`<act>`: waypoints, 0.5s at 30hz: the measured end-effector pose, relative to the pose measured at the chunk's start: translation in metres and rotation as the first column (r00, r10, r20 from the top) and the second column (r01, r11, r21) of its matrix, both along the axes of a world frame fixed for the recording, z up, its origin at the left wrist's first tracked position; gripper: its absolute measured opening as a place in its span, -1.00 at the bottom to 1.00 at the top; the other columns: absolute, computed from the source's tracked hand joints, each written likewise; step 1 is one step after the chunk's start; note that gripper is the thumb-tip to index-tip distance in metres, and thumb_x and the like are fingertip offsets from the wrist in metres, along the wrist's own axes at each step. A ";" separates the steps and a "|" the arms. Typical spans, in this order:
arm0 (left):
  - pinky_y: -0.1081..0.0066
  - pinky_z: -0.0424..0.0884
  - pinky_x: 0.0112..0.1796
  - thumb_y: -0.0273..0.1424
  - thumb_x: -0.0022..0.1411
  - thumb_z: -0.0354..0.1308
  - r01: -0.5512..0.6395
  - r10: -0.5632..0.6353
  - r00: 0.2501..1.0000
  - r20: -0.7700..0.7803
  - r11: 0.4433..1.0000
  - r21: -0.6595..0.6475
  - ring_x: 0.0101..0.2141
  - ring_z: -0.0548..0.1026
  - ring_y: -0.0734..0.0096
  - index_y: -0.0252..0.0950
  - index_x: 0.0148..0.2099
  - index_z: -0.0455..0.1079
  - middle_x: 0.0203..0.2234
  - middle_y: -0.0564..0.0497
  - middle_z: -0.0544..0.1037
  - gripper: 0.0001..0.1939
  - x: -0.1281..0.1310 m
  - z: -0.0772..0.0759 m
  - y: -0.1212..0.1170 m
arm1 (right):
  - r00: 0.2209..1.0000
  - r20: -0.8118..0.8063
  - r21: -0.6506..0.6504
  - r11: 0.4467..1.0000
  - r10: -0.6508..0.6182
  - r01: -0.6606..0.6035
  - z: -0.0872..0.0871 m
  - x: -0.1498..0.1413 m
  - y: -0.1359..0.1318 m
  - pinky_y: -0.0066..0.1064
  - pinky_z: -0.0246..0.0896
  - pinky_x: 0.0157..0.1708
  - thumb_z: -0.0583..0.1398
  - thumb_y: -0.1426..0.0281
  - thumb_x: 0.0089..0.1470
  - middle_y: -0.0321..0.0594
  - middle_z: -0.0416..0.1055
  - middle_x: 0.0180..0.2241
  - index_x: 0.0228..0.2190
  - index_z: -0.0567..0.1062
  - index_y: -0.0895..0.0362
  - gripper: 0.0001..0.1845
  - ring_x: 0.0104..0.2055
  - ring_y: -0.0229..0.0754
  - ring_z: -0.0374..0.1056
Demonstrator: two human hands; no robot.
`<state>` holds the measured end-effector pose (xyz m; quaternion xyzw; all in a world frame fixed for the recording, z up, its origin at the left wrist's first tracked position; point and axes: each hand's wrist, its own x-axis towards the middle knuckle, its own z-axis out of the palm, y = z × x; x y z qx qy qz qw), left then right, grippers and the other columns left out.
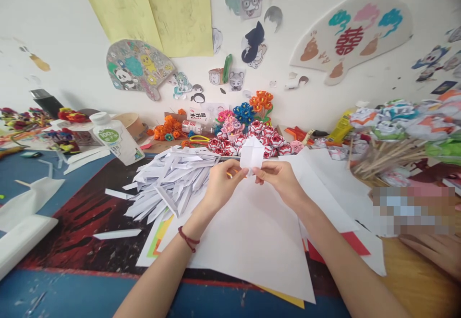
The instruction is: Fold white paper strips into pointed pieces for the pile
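Note:
Between my two hands a small folded piece of white paper [251, 153] is held up, pointed at the top and creased. My left hand [226, 179] pinches its lower left side with thumb and fingers. At the lower right, my right hand [276, 177] pinches it the same way. Below lies a large white sheet of paper [252, 241] on top of coloured sheets. A heap of folded white paper strips [176, 176] sits left of my left hand, with one loose strip [117, 234] nearer me.
Red-and-white paper flowers [256, 133] and orange and blue ones stand along the wall. At the left are a white bottle [115, 138] and a white roll [25, 243]. Thin wooden sticks [383, 159] lie at the right, near another person's hand [432, 248].

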<state>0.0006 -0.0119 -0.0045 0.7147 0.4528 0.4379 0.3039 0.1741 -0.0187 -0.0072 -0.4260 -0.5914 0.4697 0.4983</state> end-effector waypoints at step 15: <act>0.51 0.20 -0.48 -0.27 0.16 0.12 -0.080 0.080 0.997 0.016 0.997 -0.013 -0.55 0.33 0.52 -0.33 -0.43 0.41 -0.58 0.08 0.45 -0.77 0.004 -0.002 -0.003 | 0.999 -0.010 -0.030 0.999 0.043 -0.043 -0.003 0.000 0.000 -0.40 0.19 -0.47 0.29 0.14 -0.07 -0.21 0.43 -0.57 -0.45 0.56 0.21 -0.66 -0.52 -0.25 0.28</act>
